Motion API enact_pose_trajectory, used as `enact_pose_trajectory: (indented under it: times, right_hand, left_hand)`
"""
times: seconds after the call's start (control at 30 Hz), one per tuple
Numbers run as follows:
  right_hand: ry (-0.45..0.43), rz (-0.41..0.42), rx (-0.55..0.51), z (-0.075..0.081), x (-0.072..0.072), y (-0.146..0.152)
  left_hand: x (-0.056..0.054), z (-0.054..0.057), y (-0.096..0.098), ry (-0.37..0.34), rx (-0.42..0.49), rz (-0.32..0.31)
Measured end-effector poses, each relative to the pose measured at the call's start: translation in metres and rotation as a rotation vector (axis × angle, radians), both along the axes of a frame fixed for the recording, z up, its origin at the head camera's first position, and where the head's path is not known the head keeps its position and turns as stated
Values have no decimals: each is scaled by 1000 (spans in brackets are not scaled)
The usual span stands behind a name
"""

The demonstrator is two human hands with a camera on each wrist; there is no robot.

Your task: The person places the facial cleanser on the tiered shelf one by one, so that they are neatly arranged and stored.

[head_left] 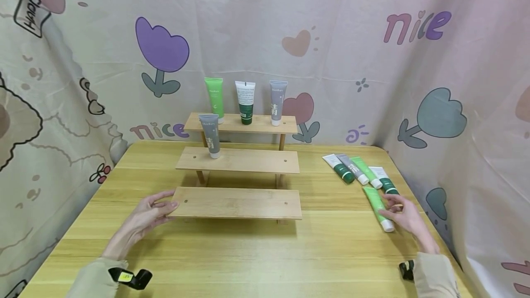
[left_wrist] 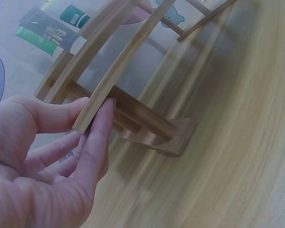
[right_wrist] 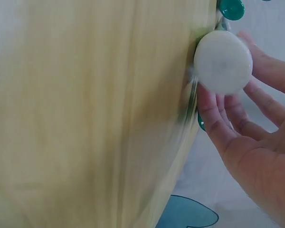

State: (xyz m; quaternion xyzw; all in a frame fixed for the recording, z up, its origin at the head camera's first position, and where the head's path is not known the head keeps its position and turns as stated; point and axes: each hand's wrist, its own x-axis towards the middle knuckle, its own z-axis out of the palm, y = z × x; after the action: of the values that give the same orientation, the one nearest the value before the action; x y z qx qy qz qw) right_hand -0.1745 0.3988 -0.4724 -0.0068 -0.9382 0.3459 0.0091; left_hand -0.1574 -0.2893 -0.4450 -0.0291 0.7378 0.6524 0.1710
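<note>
My left hand [head_left: 142, 219] pinches the left end of the lowest board [head_left: 238, 202] of a three-tier wooden display stand, thumb on top and fingers beneath in the left wrist view. At the table's right side, my right hand [head_left: 405, 218] grips a light green squeeze tube [head_left: 374, 202] lying there. Its white cap [right_wrist: 223, 62] faces the right wrist camera, between thumb and fingers. On the top tier stand a green tube [head_left: 214, 95], a white and dark green tube [head_left: 246, 100] and a grey tube [head_left: 277, 100]. Another grey tube [head_left: 211, 134] stands at the middle tier's left end.
Beyond the gripped tube lie several more: a white and dark green one [head_left: 342, 170], a grey one [head_left: 352, 168], a green one [head_left: 366, 171] and another white and dark green one [head_left: 385, 181]. A patterned curtain [head_left: 339, 59] hangs around the wooden table [head_left: 232, 261].
</note>
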Motion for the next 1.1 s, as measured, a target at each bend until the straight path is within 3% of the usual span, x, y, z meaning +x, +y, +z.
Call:
enact_pose_trajectory:
  times: [0.23,0.47,0.77,1.1]
  right_hand:
    - [-102,37,-35,2,-2,5]
    - [-128,78,10,5,-4,1]
    - [-135,77,53,6,-6,-1]
    - [-72,87,103,8,-10,-7]
  left_hand:
    - [0,0,0,0,-29,6]
    - [0,0,1,-9,-27,12]
    - [0,0,1,-5,-13,11]
    - [1,0,0,8,-2,4]
